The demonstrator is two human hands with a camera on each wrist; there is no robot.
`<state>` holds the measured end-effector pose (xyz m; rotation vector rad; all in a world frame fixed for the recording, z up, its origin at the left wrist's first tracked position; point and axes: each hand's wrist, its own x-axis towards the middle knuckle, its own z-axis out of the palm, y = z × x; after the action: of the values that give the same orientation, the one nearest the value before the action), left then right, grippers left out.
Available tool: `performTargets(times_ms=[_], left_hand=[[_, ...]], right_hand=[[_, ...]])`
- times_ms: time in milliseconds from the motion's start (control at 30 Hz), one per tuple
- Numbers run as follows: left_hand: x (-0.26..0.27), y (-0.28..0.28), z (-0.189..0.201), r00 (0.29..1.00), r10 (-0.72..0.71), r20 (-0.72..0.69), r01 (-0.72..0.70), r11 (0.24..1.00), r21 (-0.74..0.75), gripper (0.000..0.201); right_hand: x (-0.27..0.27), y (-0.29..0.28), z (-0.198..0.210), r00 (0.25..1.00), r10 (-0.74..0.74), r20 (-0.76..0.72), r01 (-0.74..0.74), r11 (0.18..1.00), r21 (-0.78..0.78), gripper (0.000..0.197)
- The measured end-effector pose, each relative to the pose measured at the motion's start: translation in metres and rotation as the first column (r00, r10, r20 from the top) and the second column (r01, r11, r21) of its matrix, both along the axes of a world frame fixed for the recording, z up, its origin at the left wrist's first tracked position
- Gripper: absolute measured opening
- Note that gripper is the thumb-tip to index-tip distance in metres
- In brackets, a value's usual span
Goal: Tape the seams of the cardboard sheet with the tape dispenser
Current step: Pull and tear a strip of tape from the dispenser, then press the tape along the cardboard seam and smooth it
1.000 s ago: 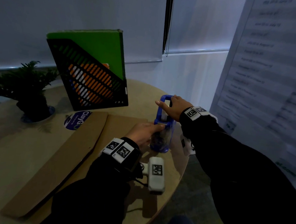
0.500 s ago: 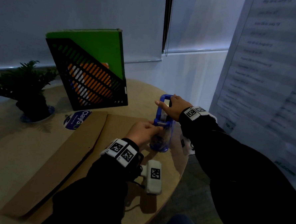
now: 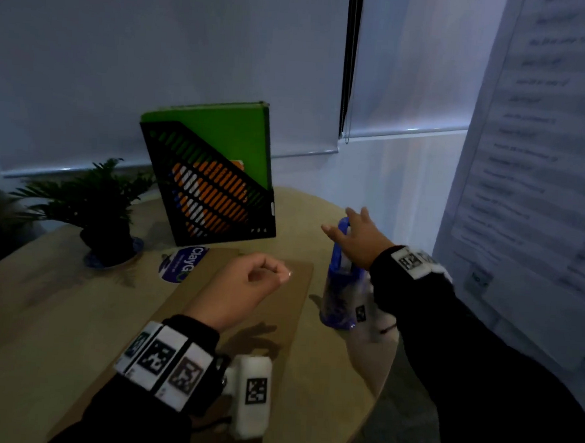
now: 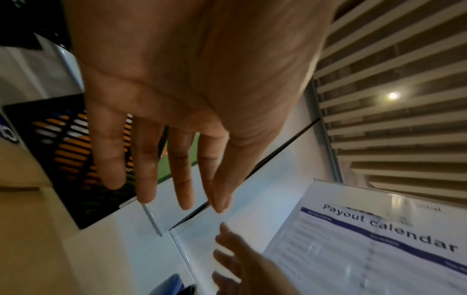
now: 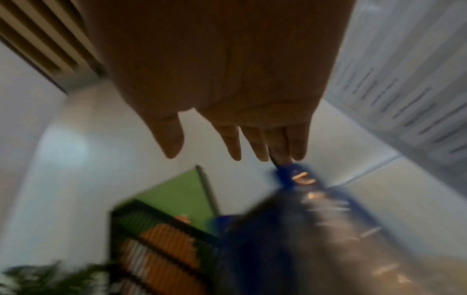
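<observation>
The blue tape dispenser [image 3: 338,292] stands upright near the right edge of the round table, just right of the brown cardboard sheet [image 3: 292,310]. My right hand [image 3: 355,235] hovers at the top of the dispenser's handle with fingers spread and straight. Whether it touches the handle I cannot tell. The right wrist view shows the right hand [image 5: 227,123] empty, with the blurred dispenser [image 5: 290,229] below. My left hand [image 3: 264,274] hangs over the cardboard, left of the dispenser, and holds nothing. In the left wrist view the left hand's [image 4: 164,139] fingers are extended.
A black mesh file holder [image 3: 210,195] with a green folder stands at the back of the table. A potted plant [image 3: 103,216] sits at the back left, with a round sticker [image 3: 182,262] in front of it. A printed board [image 3: 534,167] stands to the right, past the table edge [image 3: 380,380].
Both hands have let go of the dispenser. The left hand has drawn back to the left over the cardboard. The right hand has opened at the handle top. The dispenser still stands.
</observation>
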<state>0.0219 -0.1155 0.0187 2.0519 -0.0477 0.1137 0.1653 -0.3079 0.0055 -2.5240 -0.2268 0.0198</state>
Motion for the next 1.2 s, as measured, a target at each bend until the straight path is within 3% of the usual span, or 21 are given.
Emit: performTargets(times_ms=[100, 167, 233, 400, 567, 633, 767, 967, 1200], left_hand=[[-0.006, 0.018, 0.000, 0.999, 0.052, 0.007, -0.052, 0.997, -0.054, 0.010], [-0.013, 0.031, 0.000, 0.993, 0.102, 0.051, -0.101, 0.994, -0.037, 0.013], [-0.019, 0.037, 0.000, 0.988, 0.130, 0.078, -0.129, 0.991, -0.026, 0.015], [-0.034, 0.062, -0.002, 0.980, 0.186, 0.072, -0.183, 0.982, -0.039, 0.016], [-0.046, 0.080, -0.005, 0.979, 0.191, 0.070, -0.189, 0.981, -0.032, 0.006], [-0.051, 0.084, -0.006, 0.980, 0.186, 0.069, -0.184, 0.982, -0.036, 0.006], [-0.057, 0.094, -0.010, 0.981, 0.186, 0.061, -0.182, 0.981, -0.061, 0.007], [-0.063, 0.106, -0.015, 0.977, 0.206, 0.061, -0.203, 0.978, -0.054, 0.010], [-0.070, 0.114, -0.015, 0.970, 0.234, 0.072, -0.233, 0.972, -0.031, 0.005]], right_hand=[[-0.044, 0.027, 0.015, 0.969, 0.098, 0.225, -0.150, 0.963, 0.225, 0.048], [-0.070, 0.050, 0.018, 0.954, 0.176, 0.242, -0.255, 0.902, 0.347, 0.021], [-0.084, 0.067, 0.015, 0.950, 0.244, 0.195, -0.307, 0.839, 0.449, 0.009], [-0.105, 0.099, 0.013, 0.932, 0.347, 0.105, -0.346, 0.765, 0.543, 0.017], [-0.118, 0.120, 0.009, 0.887, 0.454, 0.079, -0.404, 0.684, 0.607, 0.006], [-0.123, 0.127, 0.008, 0.873, 0.479, 0.089, -0.429, 0.669, 0.607, 0.016], [-0.128, 0.138, 0.007, 0.866, 0.476, 0.153, -0.473, 0.681, 0.559, 0.020], [-0.137, 0.153, 0.009, 0.872, 0.443, 0.207, -0.484, 0.724, 0.491, 0.005], [-0.138, 0.162, 0.009, 0.873, 0.430, 0.231, -0.488, 0.745, 0.456, 0.005]])
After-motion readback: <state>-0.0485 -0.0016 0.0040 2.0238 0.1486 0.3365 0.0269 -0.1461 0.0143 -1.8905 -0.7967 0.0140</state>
